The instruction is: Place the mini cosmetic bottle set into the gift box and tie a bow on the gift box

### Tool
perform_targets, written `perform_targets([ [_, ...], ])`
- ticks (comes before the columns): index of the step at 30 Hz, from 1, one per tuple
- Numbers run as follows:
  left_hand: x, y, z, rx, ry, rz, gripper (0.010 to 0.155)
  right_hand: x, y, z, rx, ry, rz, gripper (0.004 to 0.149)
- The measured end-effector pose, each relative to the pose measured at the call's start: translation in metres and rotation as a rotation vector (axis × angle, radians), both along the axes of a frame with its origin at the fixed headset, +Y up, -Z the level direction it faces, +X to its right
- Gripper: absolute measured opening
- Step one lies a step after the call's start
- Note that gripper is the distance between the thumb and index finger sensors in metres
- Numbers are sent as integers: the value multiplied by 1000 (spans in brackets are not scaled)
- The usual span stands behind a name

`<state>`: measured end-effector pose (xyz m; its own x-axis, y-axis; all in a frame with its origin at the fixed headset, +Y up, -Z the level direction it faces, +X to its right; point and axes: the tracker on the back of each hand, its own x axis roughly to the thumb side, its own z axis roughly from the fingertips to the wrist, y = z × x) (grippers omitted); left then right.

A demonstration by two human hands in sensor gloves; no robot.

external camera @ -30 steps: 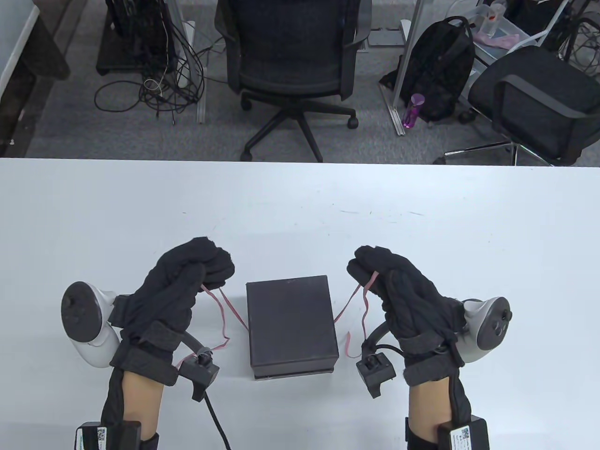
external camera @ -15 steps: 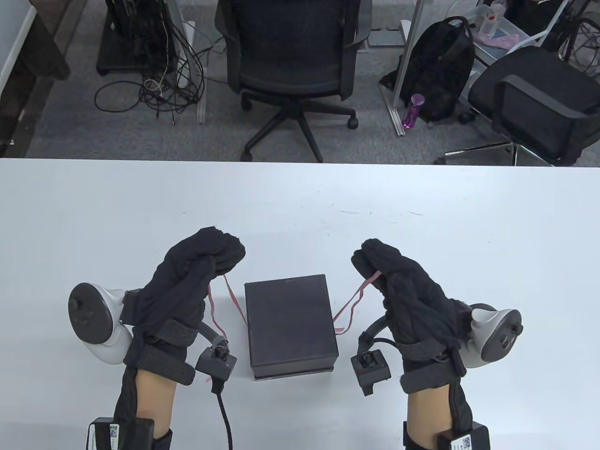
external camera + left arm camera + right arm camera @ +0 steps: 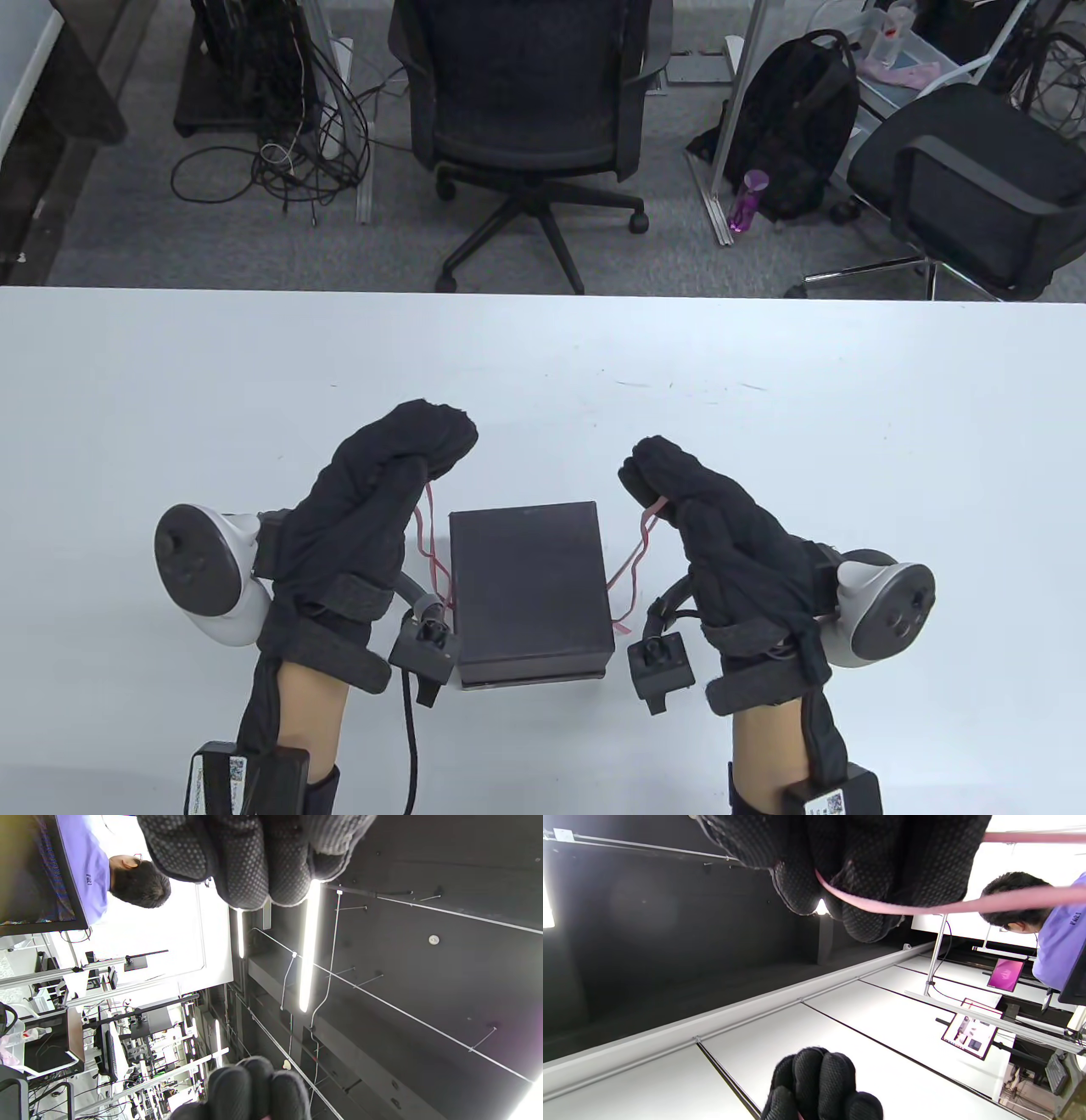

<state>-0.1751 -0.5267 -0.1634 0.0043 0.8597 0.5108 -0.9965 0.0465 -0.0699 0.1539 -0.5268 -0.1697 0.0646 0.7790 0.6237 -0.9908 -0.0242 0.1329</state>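
Two hands work the tying step in the table view: the left hand [image 3: 386, 488] and right hand [image 3: 691, 501] each pinch an end of the pink ribbon [image 3: 632, 556] beside the closed gift box [image 3: 530, 586] at lower centre. Left wrist view shows curled fingers [image 3: 254, 853] only; right wrist view shows fingers [image 3: 865, 853] clamped on ribbon, which probably must next cross over the lid.

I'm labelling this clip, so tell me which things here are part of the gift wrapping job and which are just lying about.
Part of the job:
- black gift box, closed, on the white table
- pink ribbon, running out from both sides of the box
- left hand and right hand, each pinching a ribbon end

Lying about:
- office chairs
- black backpack
- purple bottle
- floor cables
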Motion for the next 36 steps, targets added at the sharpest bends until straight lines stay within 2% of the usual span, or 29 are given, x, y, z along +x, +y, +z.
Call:
perform_targets([
  [4,1,1,2,-2,-6,7,44,1,4,-4,-4,10,-33,45],
  [9,3,-7,9,-12,-14,-11,45,0,-9,-2,-29,-15,15,46],
  [12,5,-19,13,-32,-3,-34,45,0,-22,-1,-49,-46,70,47],
  [15,6,-35,20,-17,64,-97,45,-4,-36,2,-42,-81,130,48],
  [18,11,-61,28,-6,155,-181,45,-10,-58,8,-37,-100,188,50],
  [22,23,-97,32,-37,166,-265,45,-19,-80,13,-40,-115,258,50],
  [27,31,-128,32,-59,160,-291,49,-34,-97,19,-47,-91,358,50],
  [31,36,-141,31,-93,131,-293,54,-45,-105,21,-76,-81,493,51],
  [36,42,-138,34,-103,151,-455,60,-56,-100,30,-68,-174,694,53],
])
